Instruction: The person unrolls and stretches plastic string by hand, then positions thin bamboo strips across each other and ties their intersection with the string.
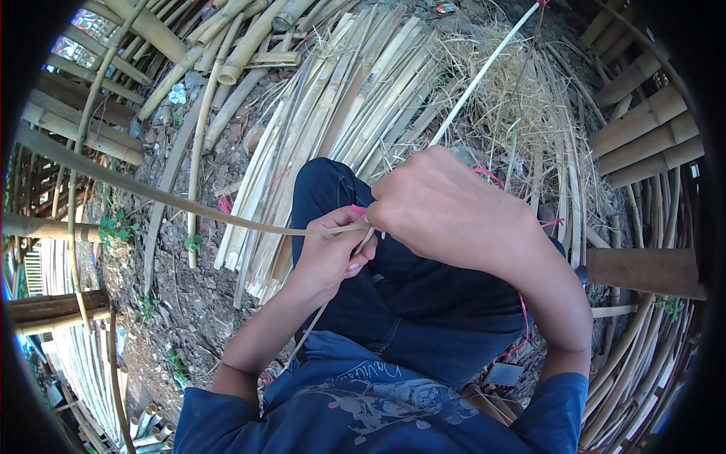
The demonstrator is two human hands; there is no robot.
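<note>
My left hand is closed around a long bamboo strip that comes in from the left, where it crosses a second, thinner strip. That one slants down toward my shirt. A bit of pink string shows at my left fingertips. Closed and palm down, my right hand meets the left at this crossing, its fingertips turned away from view. What it pinches is hidden. Beyond its knuckles a pale strip runs to the upper right. Both hands are above my lap.
Split bamboo slats lie in a pile ahead, with dry shavings to their right. Bamboo poles rest at the upper left. A bamboo post juts in at right. Pink string trails by my leg near a dark flat object.
</note>
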